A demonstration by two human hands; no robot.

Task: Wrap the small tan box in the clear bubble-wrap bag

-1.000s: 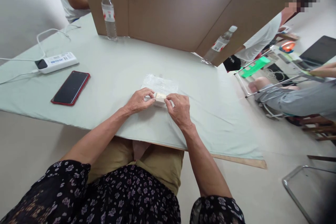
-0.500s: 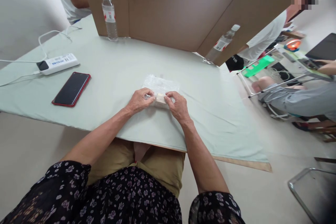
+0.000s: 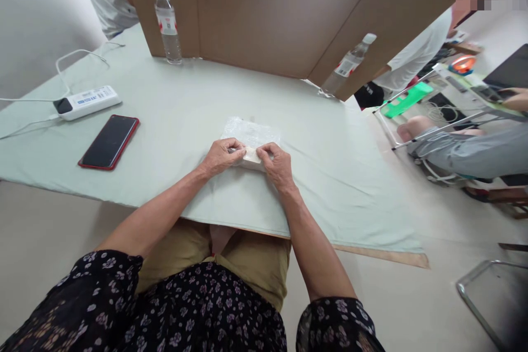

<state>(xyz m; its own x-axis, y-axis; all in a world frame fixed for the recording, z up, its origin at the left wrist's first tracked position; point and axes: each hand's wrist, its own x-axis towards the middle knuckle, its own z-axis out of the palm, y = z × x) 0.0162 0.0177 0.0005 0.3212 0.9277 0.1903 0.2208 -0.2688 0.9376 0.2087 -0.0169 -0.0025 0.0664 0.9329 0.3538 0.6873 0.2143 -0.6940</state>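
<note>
A clear plastic sheet that looks like bubble wrap (image 3: 251,131) lies on the table in front of me, partly wrapped round a pale block. On the near side of this bundle is a small flat cream-coloured piece (image 3: 252,155); whether it is tape or a label I cannot tell. My left hand (image 3: 224,156) is closed in a pinch at its left end. At the right end, my right hand (image 3: 277,165) pinches with thumb and bent fingers. The fingers cover parts of the bundle's front edge.
A phone with a red case (image 3: 109,142) and a white power bank (image 3: 87,103) with cables lie to the left. Two water bottles (image 3: 168,25) (image 3: 350,66) stand by a tall cardboard panel (image 3: 264,16) at the back. Other people are seated or standing beyond the table.
The cream-coloured piece now lies flatter over the bundle's near edge, with my fingers still at its ends. My hands have hardly shifted; the whole view has moved slightly.
</note>
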